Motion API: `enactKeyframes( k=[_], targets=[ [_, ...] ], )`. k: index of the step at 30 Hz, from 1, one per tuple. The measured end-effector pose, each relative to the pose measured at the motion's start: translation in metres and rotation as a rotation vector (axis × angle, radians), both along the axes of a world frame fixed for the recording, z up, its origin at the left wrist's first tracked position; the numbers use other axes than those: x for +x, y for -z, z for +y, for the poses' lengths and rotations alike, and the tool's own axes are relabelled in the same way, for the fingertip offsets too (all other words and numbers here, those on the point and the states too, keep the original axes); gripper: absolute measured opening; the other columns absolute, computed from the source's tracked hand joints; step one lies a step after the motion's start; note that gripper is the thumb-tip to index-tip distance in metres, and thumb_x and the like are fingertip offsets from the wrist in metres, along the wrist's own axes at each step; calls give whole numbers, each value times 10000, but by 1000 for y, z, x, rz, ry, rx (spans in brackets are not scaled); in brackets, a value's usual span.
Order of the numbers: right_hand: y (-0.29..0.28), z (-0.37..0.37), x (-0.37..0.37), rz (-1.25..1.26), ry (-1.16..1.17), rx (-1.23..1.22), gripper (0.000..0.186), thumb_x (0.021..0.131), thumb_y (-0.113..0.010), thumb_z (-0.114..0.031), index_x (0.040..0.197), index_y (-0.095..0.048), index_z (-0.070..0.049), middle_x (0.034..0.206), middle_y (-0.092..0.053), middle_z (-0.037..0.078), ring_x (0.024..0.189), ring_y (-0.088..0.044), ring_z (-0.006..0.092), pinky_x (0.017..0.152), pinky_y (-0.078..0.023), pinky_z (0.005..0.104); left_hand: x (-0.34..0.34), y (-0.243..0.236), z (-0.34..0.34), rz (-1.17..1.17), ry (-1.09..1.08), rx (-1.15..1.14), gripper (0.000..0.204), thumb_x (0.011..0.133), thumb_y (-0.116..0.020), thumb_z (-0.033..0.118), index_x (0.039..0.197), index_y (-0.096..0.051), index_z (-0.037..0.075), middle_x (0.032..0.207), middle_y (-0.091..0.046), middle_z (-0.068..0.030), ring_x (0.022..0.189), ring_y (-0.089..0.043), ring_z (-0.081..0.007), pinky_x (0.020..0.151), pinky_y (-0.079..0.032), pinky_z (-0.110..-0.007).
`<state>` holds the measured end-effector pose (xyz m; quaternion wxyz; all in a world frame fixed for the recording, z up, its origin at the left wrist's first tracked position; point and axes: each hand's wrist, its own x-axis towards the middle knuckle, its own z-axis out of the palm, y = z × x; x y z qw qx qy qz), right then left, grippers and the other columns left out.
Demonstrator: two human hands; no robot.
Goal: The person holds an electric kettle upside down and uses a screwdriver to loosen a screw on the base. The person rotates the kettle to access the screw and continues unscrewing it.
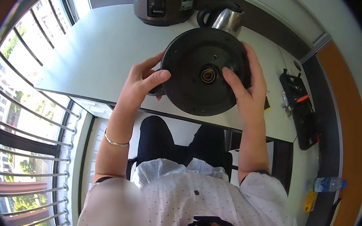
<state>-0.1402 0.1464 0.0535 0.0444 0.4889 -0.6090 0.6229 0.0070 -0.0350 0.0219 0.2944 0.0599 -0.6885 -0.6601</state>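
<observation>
Now the left hand (pixel 138 83) and right hand (pixel 252 94) hold up a black, round plastic base with brass-coloured centre rings (pixel 205 72), near the pale table (pixel 96 47). Left fingers pinch its rim, thumb in front; right fingers wrap the opposite edge, thumb beside the rings. Looks like an underside check; turning it calls for firm grip both sides. Beyond, a brown rounded cooker (pixel 173 7) and black-handled steel kettle (pixel 228 20) hide their contents.

I see smooth, softly shining plastic on the round black base (pixel 187 86), and brass-toned metal in its central rings (pixel 208 75). The far kettle (pixel 227 22) looks like polished metal, the tabletop (pixel 100 42) smooth and glossy, the blouse (pixel 215 192) crinkled cloth.
</observation>
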Motion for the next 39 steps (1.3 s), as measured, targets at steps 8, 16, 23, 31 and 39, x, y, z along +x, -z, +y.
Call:
enactKeyframes(
  k=[8,16,23,31,39],
  targets=[
    [0,1,-3,111,60,20,543,817,-674,-125,1292,-439,-5,1214,-525,160,1073,-544,260,919,-426,322,1,-5,2,-33,19,35,763,748,-687,478,1209,-517,-105,675,-609,-86,535,-547,-124,470,-410,-222],
    [0,2,-5,159,66,-7,535,820,-670,-132,1285,-437,-9,1223,-511,176,1081,-540,326,919,-434,352,-2,-7,8,-32,-39,-18,620,780,-637,497,1006,-582,-78,657,-596,-80,524,-547,-123,464,-408,-214],
    [3,2,-10,202,83,-24,504,839,-651,-146,1279,-443,-16,1209,-519,179,1081,-543,344,909,-443,370,-4,-7,13,-10,-83,-38,609,766,-662,484,983,-579,-79,655,-597,-79,511,-546,-125,456,-413,-220],
    [7,2,-21,150,24,-65,411,931,-530,-183,1305,-456,-30,1240,-529,154,1123,-534,289,960,-398,335,-6,-9,18,-77,-118,7,584,759,-643,432,1037,-589,-80,655,-584,-72,500,-528,-118,449,-396,-220],
    [15,1,-26,16,-29,-71,405,943,-505,-188,1318,-470,-41,1241,-552,126,1135,-525,217,974,-377,297,-6,-14,16,-111,-109,-21,747,737,-650,463,1210,-526,-102,660,-604,-93,485,-545,-116,422,-399,-203]
  ],
)
